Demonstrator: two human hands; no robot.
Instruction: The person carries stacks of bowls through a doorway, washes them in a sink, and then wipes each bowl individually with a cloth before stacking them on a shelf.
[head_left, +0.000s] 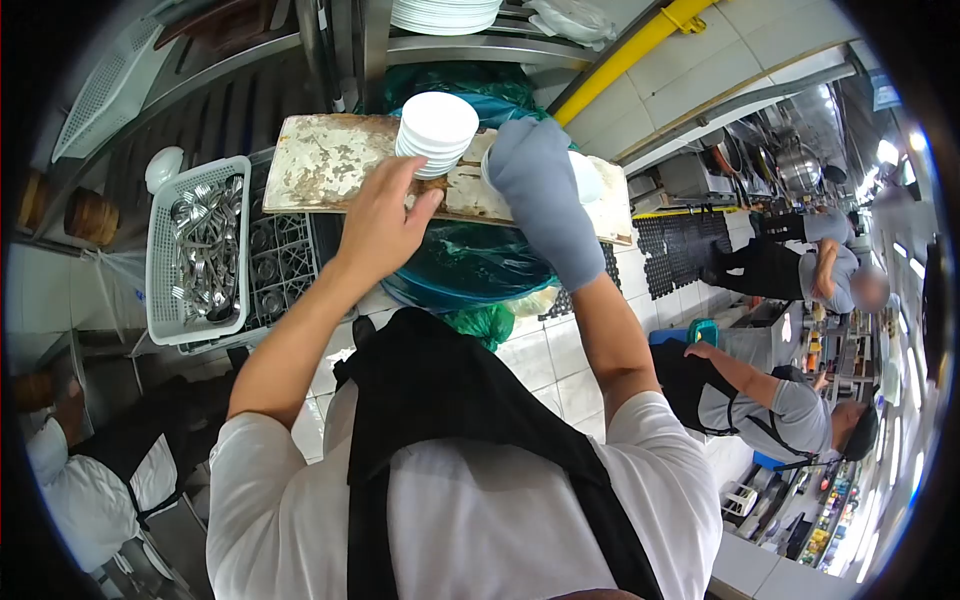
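A stack of small white bowls (pixel 437 125) stands on a worn, paint-chipped board (pixel 330 165) in front of me. My bare left hand (pixel 390 218) is at the near side of this stack, its thumb and index finger apart and the index fingertip at the lowest bowls. My right hand (pixel 545 185), in a grey glove, is curled over a white bowl whose edge shows at its left; most of the grip is hidden by the glove. More white dishes (pixel 586 178) sit on the board just right of the glove.
On the left, a white basket (pixel 155 270) of cutlery rests on a grey rack (pixel 285 260). Green plastic-lined bins (pixel 460 265) are under the board. A yellow pipe (pixel 620 60) slants behind. White plates (pixel 445 15) stand on a shelf. Other people (pixel 765 400) work at right and lower left.
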